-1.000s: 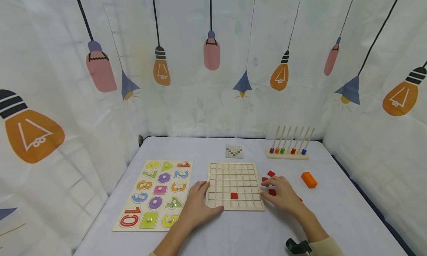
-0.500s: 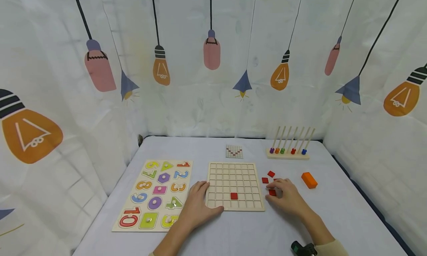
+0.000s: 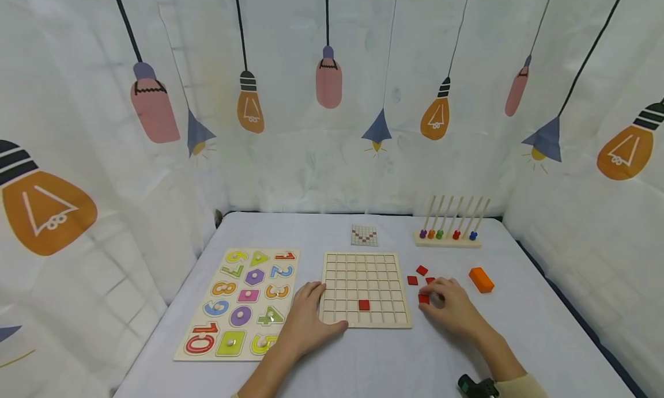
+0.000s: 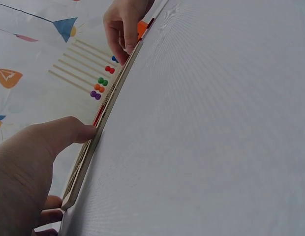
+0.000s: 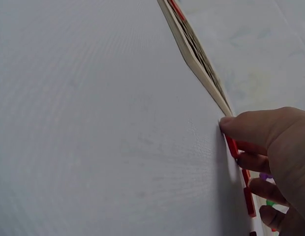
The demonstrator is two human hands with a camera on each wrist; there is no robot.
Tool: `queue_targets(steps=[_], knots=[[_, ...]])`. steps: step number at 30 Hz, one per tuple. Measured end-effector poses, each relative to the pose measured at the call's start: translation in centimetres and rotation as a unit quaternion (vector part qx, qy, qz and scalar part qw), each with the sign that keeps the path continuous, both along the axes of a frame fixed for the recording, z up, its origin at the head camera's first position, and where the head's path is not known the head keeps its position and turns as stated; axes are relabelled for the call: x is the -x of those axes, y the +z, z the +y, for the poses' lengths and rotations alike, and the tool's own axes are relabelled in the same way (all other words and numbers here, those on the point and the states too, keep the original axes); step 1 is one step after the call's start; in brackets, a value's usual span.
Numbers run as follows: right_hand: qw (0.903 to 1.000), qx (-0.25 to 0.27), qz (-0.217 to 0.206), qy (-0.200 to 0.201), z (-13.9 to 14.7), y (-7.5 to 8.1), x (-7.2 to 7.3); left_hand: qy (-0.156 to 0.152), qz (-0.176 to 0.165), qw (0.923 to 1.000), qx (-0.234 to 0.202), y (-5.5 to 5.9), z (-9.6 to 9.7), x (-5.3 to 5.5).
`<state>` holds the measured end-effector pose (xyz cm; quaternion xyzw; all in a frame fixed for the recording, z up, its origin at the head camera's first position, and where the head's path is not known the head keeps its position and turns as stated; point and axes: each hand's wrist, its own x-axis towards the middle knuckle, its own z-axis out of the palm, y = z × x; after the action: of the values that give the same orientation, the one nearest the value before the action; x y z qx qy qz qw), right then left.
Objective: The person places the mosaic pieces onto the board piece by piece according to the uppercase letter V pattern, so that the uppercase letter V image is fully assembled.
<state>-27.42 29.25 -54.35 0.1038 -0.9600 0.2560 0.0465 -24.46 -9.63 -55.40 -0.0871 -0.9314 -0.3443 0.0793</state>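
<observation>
A wooden grid board (image 3: 384,283) lies in the middle of the table, with one red square tile (image 3: 364,304) in a cell near its front. At its front left corner my left hand (image 3: 311,323) grips it, thumb along the front edge and fingers along the left side. In the left wrist view the thumb (image 4: 83,132) rests on the board's edge. Right of the board, my right hand (image 3: 451,306) pinches another red square tile (image 3: 423,299) between thumb and fingers, low at the table. Several more red tiles (image 3: 412,280) lie just beyond it.
A number and shape puzzle board (image 3: 244,306) lies left. Behind the grid board is a small pattern card (image 3: 364,235). A peg stand (image 3: 447,242) with coloured beads stands back right, with an orange block (image 3: 481,280) in front. Patterned curtains (image 3: 332,156) surround the table.
My right hand has moved a little to the right, away from the grid board's edge, and its thumb and fingers have closed on a red tile. The left hand stays in place.
</observation>
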Motion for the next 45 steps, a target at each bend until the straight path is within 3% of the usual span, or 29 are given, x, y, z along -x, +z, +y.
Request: queue_targets(steps=[8, 21, 34, 45], knots=[[0.9998, 0.002, 0.017, 0.011, 0.1, 0.1, -0.2, -0.002, -0.001, 1.0000, 0.004, 0.0, -0.1, 0.0], [1.0000, -0.004, 0.004, 0.006, 0.2, -0.1, -0.2, -0.002, 0.000, 1.0000, 0.003, -0.2, 0.0, 0.2], [0.9999, 0.005, 0.013, -0.001, -0.8, 1.2, 0.1, -0.002, -0.001, 1.0000, 0.002, -0.2, -0.1, 0.1], [0.9994, 0.025, 0.020, 0.016, -2.7, 1.5, 0.2, -0.002, 0.005, 1.0000, 0.000, -0.2, -0.1, 0.1]])
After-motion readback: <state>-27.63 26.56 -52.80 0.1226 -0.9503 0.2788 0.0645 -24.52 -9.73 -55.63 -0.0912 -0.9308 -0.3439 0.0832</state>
